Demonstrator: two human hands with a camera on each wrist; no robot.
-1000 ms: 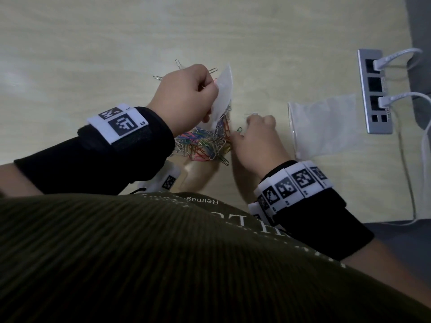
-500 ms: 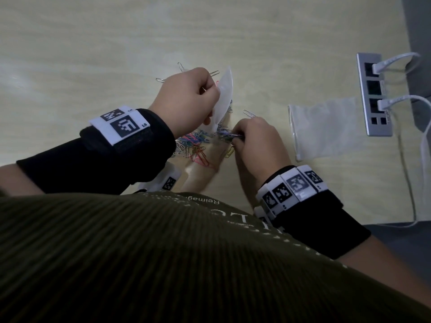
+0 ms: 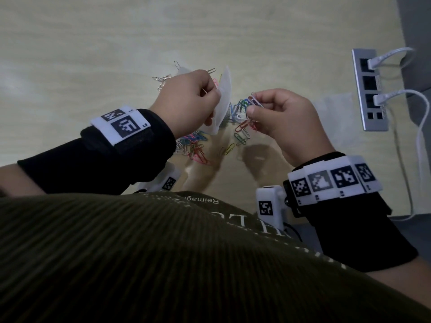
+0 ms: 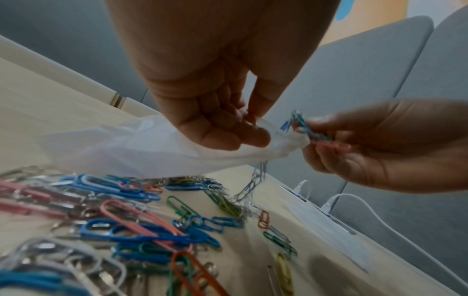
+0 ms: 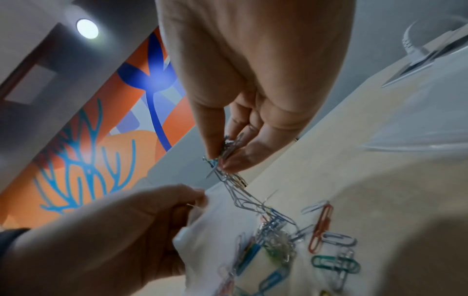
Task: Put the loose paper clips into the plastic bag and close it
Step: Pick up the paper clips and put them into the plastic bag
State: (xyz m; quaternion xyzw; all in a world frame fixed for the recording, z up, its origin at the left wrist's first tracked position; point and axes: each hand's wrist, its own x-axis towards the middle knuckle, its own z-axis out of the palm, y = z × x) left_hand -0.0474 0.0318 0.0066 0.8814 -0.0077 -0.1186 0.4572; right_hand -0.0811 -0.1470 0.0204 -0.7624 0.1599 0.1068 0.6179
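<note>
My left hand (image 3: pixel 189 99) (image 4: pixel 228 128) pinches the rim of a small clear plastic bag (image 3: pixel 222 99) (image 4: pixel 142 148) and holds it raised above the table. My right hand (image 3: pixel 277 115) (image 5: pixel 228 158) pinches a bunch of coloured paper clips (image 3: pixel 247 108) (image 5: pixel 228 148) right beside the bag's mouth, with a tangled chain of clips (image 5: pixel 243 196) (image 4: pixel 253 184) hanging from it down to the table. Many loose coloured paper clips (image 3: pixel 193 148) (image 4: pixel 126 224) lie on the table under the bag, and several more (image 3: pixel 240 134) (image 5: pixel 329 240) under my right hand.
A second clear plastic bag (image 3: pixel 333 108) (image 5: pixel 418 128) lies flat to the right. Beyond it a grey socket strip (image 3: pixel 370 89) is set in the table with white cables (image 3: pixel 401 94) plugged in. A few silver clips (image 3: pixel 163 79) lie behind my left hand.
My right hand picked a bunch of clips off the table and lifted it up and right to the bag's mouth. The left hand kept the bag raised.
</note>
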